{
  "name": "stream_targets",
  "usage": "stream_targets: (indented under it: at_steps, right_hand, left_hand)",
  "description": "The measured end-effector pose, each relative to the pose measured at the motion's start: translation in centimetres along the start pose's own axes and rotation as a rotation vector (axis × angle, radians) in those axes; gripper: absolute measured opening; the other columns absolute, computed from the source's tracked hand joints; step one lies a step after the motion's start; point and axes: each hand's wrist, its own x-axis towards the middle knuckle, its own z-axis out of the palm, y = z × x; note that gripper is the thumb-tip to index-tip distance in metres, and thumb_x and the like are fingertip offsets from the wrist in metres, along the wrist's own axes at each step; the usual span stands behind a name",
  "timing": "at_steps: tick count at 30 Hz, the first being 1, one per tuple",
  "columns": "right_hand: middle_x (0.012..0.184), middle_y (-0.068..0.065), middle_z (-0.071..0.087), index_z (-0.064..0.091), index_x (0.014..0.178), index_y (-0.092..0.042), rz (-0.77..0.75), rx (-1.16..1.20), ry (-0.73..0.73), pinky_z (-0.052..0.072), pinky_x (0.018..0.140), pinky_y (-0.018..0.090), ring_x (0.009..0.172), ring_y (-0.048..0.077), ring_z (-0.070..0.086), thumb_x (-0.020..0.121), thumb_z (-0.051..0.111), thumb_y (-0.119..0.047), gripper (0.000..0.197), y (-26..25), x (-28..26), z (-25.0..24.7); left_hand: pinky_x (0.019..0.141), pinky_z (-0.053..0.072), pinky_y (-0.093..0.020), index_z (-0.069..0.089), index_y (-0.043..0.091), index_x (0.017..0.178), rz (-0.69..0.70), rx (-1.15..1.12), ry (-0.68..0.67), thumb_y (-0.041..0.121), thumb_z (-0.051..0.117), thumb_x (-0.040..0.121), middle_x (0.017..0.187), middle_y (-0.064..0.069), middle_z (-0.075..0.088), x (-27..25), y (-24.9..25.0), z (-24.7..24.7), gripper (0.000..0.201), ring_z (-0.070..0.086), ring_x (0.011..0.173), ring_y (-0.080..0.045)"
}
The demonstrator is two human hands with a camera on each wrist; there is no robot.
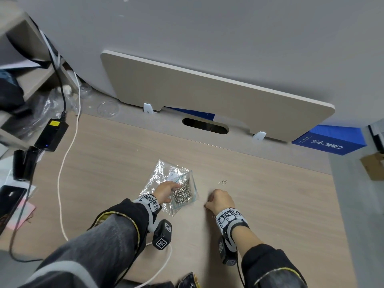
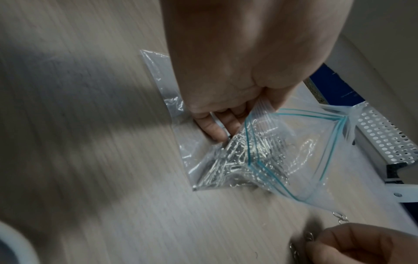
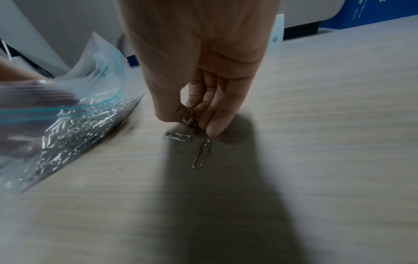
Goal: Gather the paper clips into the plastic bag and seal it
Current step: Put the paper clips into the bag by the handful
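The plastic bag (image 1: 182,190) lies on the wooden desk (image 1: 270,204) near its middle, just in front of you, its teal zip strip gaping so the mouth stands open toward the right. A dense heap of paper clips (image 2: 239,160) fills its lower corner, resting against the desk surface. Your left hand (image 1: 165,191) holds the bag at the mouth, fingers (image 2: 214,128) curled over the near-left lip and pinching the plastic so the opening stays lifted. Beneath the bag sits a sheet of crinkled clear wrapping (image 1: 160,171), spreading out to the far left. Just right of the bag, your right hand (image 1: 220,199) hangs fingers-down over the desk, thumb and fingertips (image 3: 217,125) closed on a small bunch of clips (image 3: 191,116). Directly under those fingertips, 2 loose clips (image 3: 201,155) lie flat on the wood, 1 crosswise and 1 pointing toward you. Farther out, to the far right of your right hand, another small cluster of clips (image 1: 222,182) sits alone on the desk. At the left edge, a black power brick (image 1: 51,135) with a yellow label rests beside a white cable (image 1: 62,163) that trails toward you. At the far right lies a blue box (image 1: 330,140).
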Motion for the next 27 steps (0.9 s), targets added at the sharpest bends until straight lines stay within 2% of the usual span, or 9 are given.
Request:
stream_targets:
  at_steps: [5, 9, 11, 13, 17, 21, 23, 25, 27]
  right_hand:
    - [0.064, 0.004, 0.066, 0.057, 0.057, -0.019, 0.017, 0.374, 0.075, 0.046, 0.062, 0.025, 0.062, 0.02, 0.062, 0.066, 0.07, -0.012, 0.017, 0.7, -0.2, -1.5]
    - [0.053, 0.009, 0.056, 0.057, 0.06, -0.01, 0.007, 0.822, 0.053, 0.05, 0.051, 0.034, 0.039, 0.018, 0.054, 0.074, 0.065, 0.005, 0.022, 0.2, -0.1, -4.3]
    - [0.052, 0.004, 0.057, 0.058, 0.063, -0.01, -0.075, 0.803, 0.03, 0.051, 0.05, 0.033, 0.041, 0.018, 0.056, 0.074, 0.065, 0.004, 0.019, -1.3, -0.3, -4.8]
    - [0.052, -0.001, 0.06, 0.06, 0.064, -0.014, -0.163, 0.702, 0.003, 0.052, 0.051, 0.03, 0.044, 0.017, 0.059, 0.071, 0.066, 0.0, 0.017, -3.4, -0.9, -4.5]
    - [0.064, -0.003, 0.064, 0.064, 0.066, -0.015, -0.277, 0.465, 0.033, 0.055, 0.062, 0.029, 0.06, 0.013, 0.062, 0.071, 0.068, -0.008, 0.01, -6.8, -1.4, -2.5]
    - [0.082, 0.001, 0.07, 0.07, 0.08, -0.013, -0.281, 0.345, 0.071, 0.052, 0.076, 0.03, 0.079, 0.016, 0.063, 0.08, 0.068, -0.02, 0.007, -7.3, -0.7, -1.5]
    - [0.084, 0.001, 0.072, 0.071, 0.087, -0.017, -0.309, 0.366, 0.096, 0.054, 0.078, 0.032, 0.08, 0.018, 0.066, 0.083, 0.063, -0.023, 0.011, -6.6, -0.6, -1.7]
    - [0.079, 0.001, 0.073, 0.071, 0.087, -0.021, -0.314, 0.44, 0.136, 0.056, 0.076, 0.035, 0.075, 0.019, 0.068, 0.083, 0.058, -0.023, 0.014, -5.6, -0.4, -2.2]
    - [0.074, 0.0, 0.073, 0.069, 0.081, -0.026, -0.278, 0.513, 0.192, 0.057, 0.074, 0.038, 0.071, 0.022, 0.069, 0.082, 0.055, -0.022, 0.014, -4.1, 0.0, -2.8]
  left_hand:
    - [0.058, 0.044, -0.023, 0.063, 0.009, 0.108, 0.01, 0.004, -0.005, 0.027, 0.058, 0.09, 0.103, -0.003, 0.049, -0.1, 0.1, -0.1, 0.026, 0.047, 0.079, -0.013]
    - [0.077, 0.051, -0.034, 0.062, 0.017, 0.1, 0.0, 0.025, -0.012, 0.026, 0.055, 0.092, 0.128, -0.005, 0.054, -0.2, 0.3, 0.0, 0.014, 0.054, 0.114, -0.03]
    - [0.074, 0.05, -0.034, 0.061, 0.016, 0.101, 0.0, 0.035, -0.004, 0.025, 0.055, 0.092, 0.132, -0.007, 0.054, -0.4, 0.4, 0.1, 0.014, 0.055, 0.111, -0.033]
    - [0.061, 0.048, -0.025, 0.062, 0.017, 0.098, 0.012, 0.039, 0.0, 0.024, 0.055, 0.092, 0.132, -0.008, 0.055, -0.5, 0.4, 0.1, 0.012, 0.051, 0.097, -0.024]
    - [0.074, 0.053, -0.034, 0.065, 0.013, 0.106, 0.024, 0.073, -0.016, 0.011, 0.048, 0.093, 0.123, -0.009, 0.056, -0.4, 0.2, 0.0, 0.022, 0.054, 0.113, -0.031]
    - [0.064, 0.046, -0.028, 0.058, 0.012, 0.097, -0.045, -0.031, 0.013, 0.021, 0.054, 0.089, 0.104, -0.009, 0.051, -0.6, 0.5, 0.0, 0.013, 0.051, 0.093, -0.024]
    - [0.058, 0.043, -0.026, 0.058, 0.004, 0.104, -0.06, -0.013, 0.013, 0.025, 0.059, 0.087, 0.103, -0.015, 0.051, -0.4, 0.3, 0.0, 0.027, 0.051, 0.084, -0.02]
    - [0.053, 0.04, -0.024, 0.059, 0.002, 0.118, -0.058, 0.006, 0.019, 0.027, 0.061, 0.086, 0.122, -0.025, 0.053, -0.2, 0.2, 0.1, 0.04, 0.052, 0.083, -0.02]
    - [0.051, 0.037, -0.023, 0.06, 0.005, 0.119, -0.043, 0.004, 0.024, 0.025, 0.06, 0.087, 0.14, -0.024, 0.044, -0.2, 0.1, 0.2, 0.038, 0.056, 0.083, -0.024]
